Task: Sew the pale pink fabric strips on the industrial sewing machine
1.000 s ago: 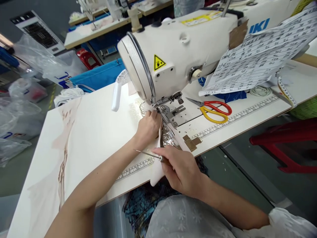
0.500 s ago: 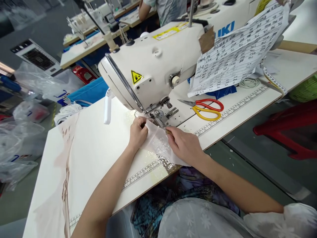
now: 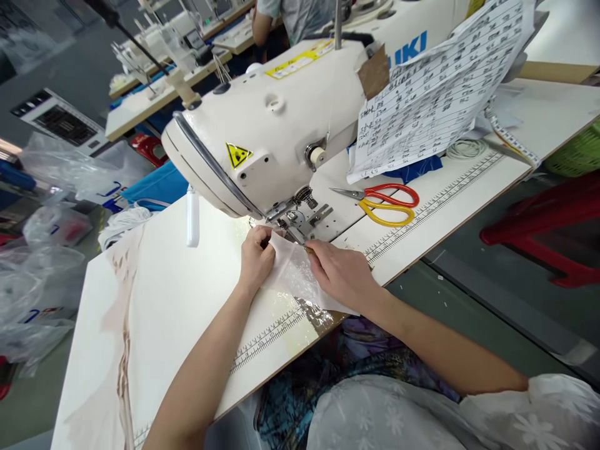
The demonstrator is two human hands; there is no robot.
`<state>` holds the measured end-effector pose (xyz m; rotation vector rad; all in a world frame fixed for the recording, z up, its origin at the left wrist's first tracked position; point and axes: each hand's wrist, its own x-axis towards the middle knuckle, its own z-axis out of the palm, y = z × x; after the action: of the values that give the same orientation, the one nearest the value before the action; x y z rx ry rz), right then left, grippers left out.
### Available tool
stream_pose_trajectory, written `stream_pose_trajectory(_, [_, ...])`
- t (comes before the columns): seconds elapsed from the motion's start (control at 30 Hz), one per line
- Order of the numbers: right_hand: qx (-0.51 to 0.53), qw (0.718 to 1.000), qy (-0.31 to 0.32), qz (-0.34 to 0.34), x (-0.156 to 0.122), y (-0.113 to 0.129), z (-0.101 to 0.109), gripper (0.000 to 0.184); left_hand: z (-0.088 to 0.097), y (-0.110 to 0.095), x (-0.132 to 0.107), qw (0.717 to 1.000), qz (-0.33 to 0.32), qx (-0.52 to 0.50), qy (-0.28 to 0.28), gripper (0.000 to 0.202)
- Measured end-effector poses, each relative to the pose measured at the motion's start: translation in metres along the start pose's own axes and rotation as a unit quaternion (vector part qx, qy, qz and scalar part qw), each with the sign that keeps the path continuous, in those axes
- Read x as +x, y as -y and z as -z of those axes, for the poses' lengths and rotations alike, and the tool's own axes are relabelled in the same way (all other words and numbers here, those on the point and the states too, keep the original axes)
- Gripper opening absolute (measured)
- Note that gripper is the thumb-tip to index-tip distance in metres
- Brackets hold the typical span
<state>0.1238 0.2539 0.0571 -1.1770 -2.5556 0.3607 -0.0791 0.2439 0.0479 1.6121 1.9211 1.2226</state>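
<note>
My left hand [image 3: 257,257] is closed, pinching the upper left corner of a sheer pale pink fabric [image 3: 293,275] just in front of the presser foot [image 3: 294,232] of a white sewing machine [image 3: 276,119]. My right hand [image 3: 342,272] is also closed, thumb and forefinger pressed together at the fabric's right edge, beside the foot. A thin dark sliver shows at those fingertips; whether it is trim or a small tool I cannot tell. The fabric lies flat between my hands, its lower edge partly under my right hand. The needle is hard to make out.
Scissors [image 3: 379,203] with red and yellow handles lie right of the foot. A handwritten sheet [image 3: 435,94] leans against the machine. More pale fabric with brown trim [image 3: 124,356] lies at the table's left. A tape measure [image 3: 510,137] is at right. Behind, a person [image 3: 300,22] sits.
The view has shifted slightly, so the machine appears a little further left. Both hands keep their hold beside the presser foot, with hardly any movement of the fabric.
</note>
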Motion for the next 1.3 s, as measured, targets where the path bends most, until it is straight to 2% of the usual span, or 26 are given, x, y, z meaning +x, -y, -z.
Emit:
stream_pose_trajectory(0.17, [0.009, 1.000, -0.012, 0.006, 0.0020, -0.0012, -0.0011, 0.034, -0.0007, 0.0030, 0.0007, 1.000, -0.018, 0.011, -0.004, 0.010])
stream_pose_trajectory(0.4, [0.028, 1.000, -0.001, 0.002, 0.0034, -0.0028, -0.0024, 0.040, -0.0021, 0.0055, 0.0019, 0.994, -0.061, 0.094, -0.011, 0.003])
stream_pose_trajectory(0.53, [0.047, 0.999, 0.022, -0.014, 0.0044, -0.0017, -0.0008, 0.040, -0.0041, 0.0057, 0.0038, 0.991, -0.070, 0.117, -0.005, 0.013])
stream_pose_trajectory(0.7, [0.059, 0.998, 0.026, -0.026, 0.0033, -0.0014, 0.0027, 0.039, -0.0035, 0.0060, 0.0047, 0.992, -0.061, 0.114, -0.009, 0.014])
stream_pose_trajectory(0.9, [0.042, 0.999, 0.013, -0.003, -0.0004, -0.0019, 0.0015, 0.040, -0.0007, 0.0102, 0.0013, 0.992, -0.067, 0.104, -0.028, 0.012])
stream_pose_trajectory(1.3, [-0.004, 1.000, 0.003, 0.002, 0.0019, 0.0000, 0.0015, 0.032, 0.0019, 0.0046, 0.0009, 0.994, -0.057, 0.092, -0.014, 0.005])
